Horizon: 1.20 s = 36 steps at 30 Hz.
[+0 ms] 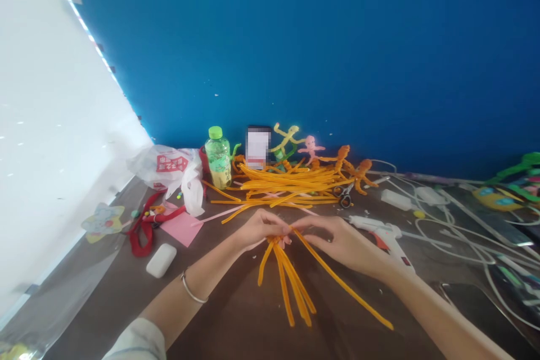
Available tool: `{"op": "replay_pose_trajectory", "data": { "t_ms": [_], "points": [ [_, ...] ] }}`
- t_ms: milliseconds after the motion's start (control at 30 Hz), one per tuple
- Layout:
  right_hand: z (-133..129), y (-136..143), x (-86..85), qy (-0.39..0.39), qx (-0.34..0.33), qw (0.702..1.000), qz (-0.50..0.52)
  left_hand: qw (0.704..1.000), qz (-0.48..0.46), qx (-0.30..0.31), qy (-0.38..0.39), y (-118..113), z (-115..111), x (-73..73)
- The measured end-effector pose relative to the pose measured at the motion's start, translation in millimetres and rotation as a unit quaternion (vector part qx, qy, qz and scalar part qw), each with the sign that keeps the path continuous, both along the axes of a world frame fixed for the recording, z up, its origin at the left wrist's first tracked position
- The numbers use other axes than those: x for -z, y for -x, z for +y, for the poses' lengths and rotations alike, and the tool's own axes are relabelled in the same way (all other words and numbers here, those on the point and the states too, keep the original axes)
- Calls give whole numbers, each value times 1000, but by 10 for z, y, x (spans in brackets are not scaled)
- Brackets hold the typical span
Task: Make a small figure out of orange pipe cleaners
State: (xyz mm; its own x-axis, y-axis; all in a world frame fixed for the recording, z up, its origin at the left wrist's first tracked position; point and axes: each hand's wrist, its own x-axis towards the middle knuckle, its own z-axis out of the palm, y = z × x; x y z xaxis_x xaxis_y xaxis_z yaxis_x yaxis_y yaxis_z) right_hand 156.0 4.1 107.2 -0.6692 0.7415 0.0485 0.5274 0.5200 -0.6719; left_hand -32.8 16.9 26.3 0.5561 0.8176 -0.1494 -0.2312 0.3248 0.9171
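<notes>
We had our left hand almost closed, pinching the gathered top of the orange bundle, front and centre over the brown tabletop; our right hand was curled, thumb and forefinger nipping the upper end of one long stem; had the left pinch slackened, the bundle could have splayed; a hard tug could have slipped the stem loose or kinked it; our right forearm lay near the glue gun, so a sideways swing might have knocked it; its heat we couldn't tell.
</notes>
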Motion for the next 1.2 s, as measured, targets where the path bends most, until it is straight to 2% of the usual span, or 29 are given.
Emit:
{"op": "replay_pose_trajectory", "data": {
  "t_ms": [67,167,267,333,400,467,567,733,800,933,1100,1200],
  "points": [
    [5,-33,33,-104,-33,994,-19,1000,-20,2,13,-5,9,29],
    [25,-80,116,-252,-100,962,-17,1000,-24,4,16,-13,7,39],
    [49,-110,232,-323,-94,942,2,1000,8,-6,-10,-13,-9,3],
    [58,-112,314,-305,-57,951,13,999,35,-14,-39,-13,-24,-26],
    [54,-93,373,-254,-7,967,20,996,55,-22,-69,-16,-40,-45],
    [37,-53,391,-173,75,982,2,991,77,-32,-105,-25,-54,-55],
    [10,25,355,-48,175,983,-12,978,117,-45,-167,-41,-67,-63],
    [14,103,349,93,214,971,48,942,190,-56,-270,-61,-81,-67],
    [22,114,378,89,223,970,45,940,196,-60,-271,-71,-86,-56],
    [21,127,372,9,213,977,-12,962,177,-54,-202,-91,-83,-33],
    [4,64,284,-33,142,989,-25,979,116,-65,-154,-79,-41,-26],
    [13,-8,288,-120,106,987,-24,985,89,-67,-133,-70,-31,-23]
  ]
}}
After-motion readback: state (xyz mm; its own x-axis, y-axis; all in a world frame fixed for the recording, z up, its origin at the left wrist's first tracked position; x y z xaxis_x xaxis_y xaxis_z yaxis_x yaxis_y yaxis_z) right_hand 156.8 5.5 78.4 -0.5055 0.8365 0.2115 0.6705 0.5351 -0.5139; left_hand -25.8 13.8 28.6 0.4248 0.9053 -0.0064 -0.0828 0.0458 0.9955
